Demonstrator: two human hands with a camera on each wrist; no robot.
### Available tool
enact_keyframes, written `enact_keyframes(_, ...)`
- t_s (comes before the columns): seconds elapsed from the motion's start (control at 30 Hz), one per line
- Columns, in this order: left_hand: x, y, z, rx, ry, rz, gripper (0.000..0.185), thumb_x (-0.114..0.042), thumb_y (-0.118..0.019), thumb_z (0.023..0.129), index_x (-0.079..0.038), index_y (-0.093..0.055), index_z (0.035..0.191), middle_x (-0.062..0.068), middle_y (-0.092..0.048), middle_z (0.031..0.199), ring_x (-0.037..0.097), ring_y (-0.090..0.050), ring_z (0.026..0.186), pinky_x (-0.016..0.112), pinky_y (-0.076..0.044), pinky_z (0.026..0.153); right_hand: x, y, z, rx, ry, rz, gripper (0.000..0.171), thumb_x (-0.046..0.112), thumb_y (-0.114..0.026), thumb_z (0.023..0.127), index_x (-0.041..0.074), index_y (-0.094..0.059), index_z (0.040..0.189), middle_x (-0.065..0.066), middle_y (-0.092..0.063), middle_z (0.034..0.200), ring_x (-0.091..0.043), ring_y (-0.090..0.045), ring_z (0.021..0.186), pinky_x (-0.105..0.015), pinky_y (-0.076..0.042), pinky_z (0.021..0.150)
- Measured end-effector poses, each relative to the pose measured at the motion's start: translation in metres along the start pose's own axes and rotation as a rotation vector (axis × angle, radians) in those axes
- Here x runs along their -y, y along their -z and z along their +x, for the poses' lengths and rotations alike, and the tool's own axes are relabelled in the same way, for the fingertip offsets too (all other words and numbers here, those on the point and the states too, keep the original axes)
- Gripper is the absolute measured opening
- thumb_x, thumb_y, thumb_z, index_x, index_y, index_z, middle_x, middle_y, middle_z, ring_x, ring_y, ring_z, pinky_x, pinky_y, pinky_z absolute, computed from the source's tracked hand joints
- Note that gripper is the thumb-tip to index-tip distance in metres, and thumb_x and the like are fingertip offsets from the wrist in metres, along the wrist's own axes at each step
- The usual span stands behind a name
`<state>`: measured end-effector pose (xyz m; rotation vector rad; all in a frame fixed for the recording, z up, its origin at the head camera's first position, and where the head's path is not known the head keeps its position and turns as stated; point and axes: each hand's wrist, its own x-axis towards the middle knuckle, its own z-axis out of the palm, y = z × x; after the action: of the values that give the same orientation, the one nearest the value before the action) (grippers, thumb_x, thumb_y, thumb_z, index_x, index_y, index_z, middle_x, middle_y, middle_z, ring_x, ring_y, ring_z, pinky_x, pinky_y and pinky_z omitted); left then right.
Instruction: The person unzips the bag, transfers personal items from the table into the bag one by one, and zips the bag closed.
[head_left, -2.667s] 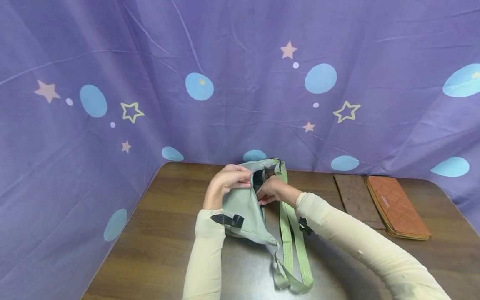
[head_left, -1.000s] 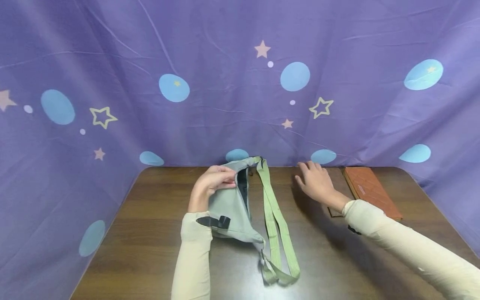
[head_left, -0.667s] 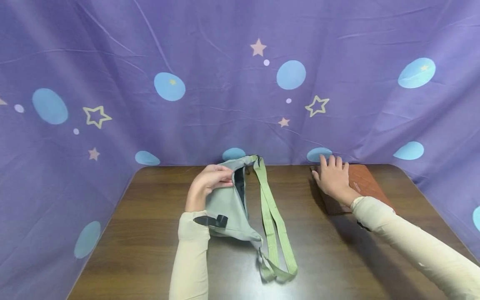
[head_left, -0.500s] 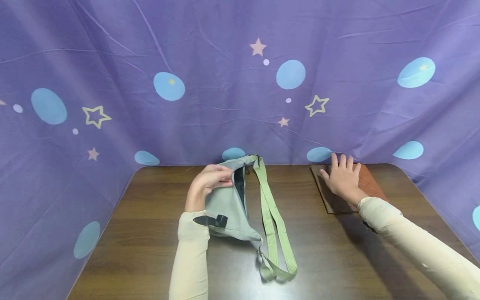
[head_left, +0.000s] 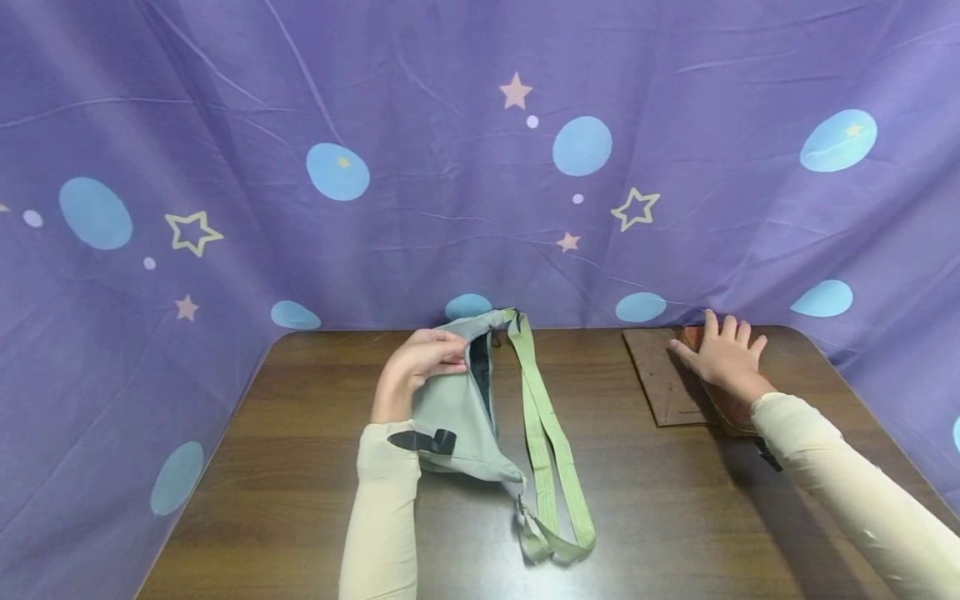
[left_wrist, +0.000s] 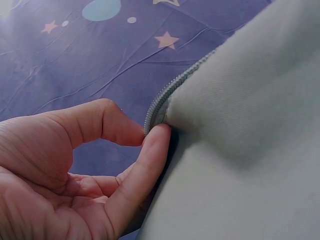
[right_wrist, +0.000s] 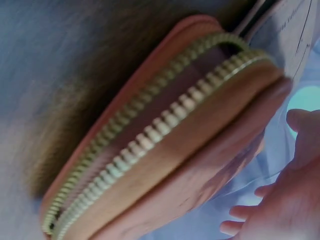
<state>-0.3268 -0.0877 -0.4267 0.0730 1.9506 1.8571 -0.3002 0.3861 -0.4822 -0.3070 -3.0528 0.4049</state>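
Observation:
A grey-green sling bag [head_left: 457, 417] with a green strap [head_left: 551, 450] lies mid-table, its zip mouth gaping toward the back. My left hand [head_left: 442, 357] pinches the bag's zipper edge; in the left wrist view the left hand [left_wrist: 147, 134] has thumb and forefinger closed on that edge of the bag [left_wrist: 240, 150]. My right hand [head_left: 722, 348] lies with straight, spread fingers over an orange zip wallet [head_left: 731, 407] at the back right. In the blurred right wrist view the wallet [right_wrist: 165, 145] fills the frame and the right hand [right_wrist: 287, 200] spreads beside it.
A flat brown wallet [head_left: 663, 375] lies just left of the orange one. The dark wooden table [head_left: 300, 467] is walled on three sides by a purple curtain [head_left: 375, 208] with stars and blue dots.
My right hand left the bag's mouth, swept right across the brown wallet and now lies on the orange wallet. My left hand has kept its pinch on the bag.

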Motion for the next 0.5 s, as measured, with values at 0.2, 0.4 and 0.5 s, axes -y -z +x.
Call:
enact_keyframes(0.2, 0.0, -0.001, -0.001, -0.013, 0.008, 0.007, 0.031, 0.007, -0.052, 0.092, 0.016, -0.056, 0.121, -0.001, -0.062, 0.081, 0.008, -0.064, 0.07, 0.017, -0.064, 0.074, -0.012, 0.003, -0.004, 0.057, -0.046, 0.051, 0.103, 0.067, -0.049, 0.097, -0.01, -0.011, 0.154, -0.05, -0.017, 0.145, -0.07, -0.009, 0.136, -0.087, -0.005, 0.11)
enact_keyframes(0.4, 0.0, -0.002, 0.0, -0.016, 0.013, 0.015, 0.035, 0.007, -0.052, 0.092, 0.018, -0.054, 0.125, 0.0, -0.062, 0.083, 0.008, -0.064, 0.07, 0.017, -0.064, 0.074, -0.026, 0.006, -0.006, 0.103, -0.09, 0.085, 0.107, 0.069, -0.046, 0.097, -0.015, -0.008, 0.152, -0.053, -0.019, 0.139, -0.072, -0.016, 0.131, -0.089, -0.017, 0.102)
enact_keyframes(0.5, 0.0, -0.002, 0.001, -0.018, 0.016, 0.016, 0.034, 0.007, -0.051, 0.091, 0.017, -0.055, 0.123, 0.0, -0.061, 0.084, 0.008, -0.064, 0.07, 0.017, -0.064, 0.074, -0.031, 0.009, -0.006, 0.149, -0.115, 0.104, 0.111, 0.07, -0.049, 0.095, -0.019, -0.009, 0.149, -0.054, -0.021, 0.136, -0.073, -0.021, 0.127, -0.087, -0.027, 0.097)
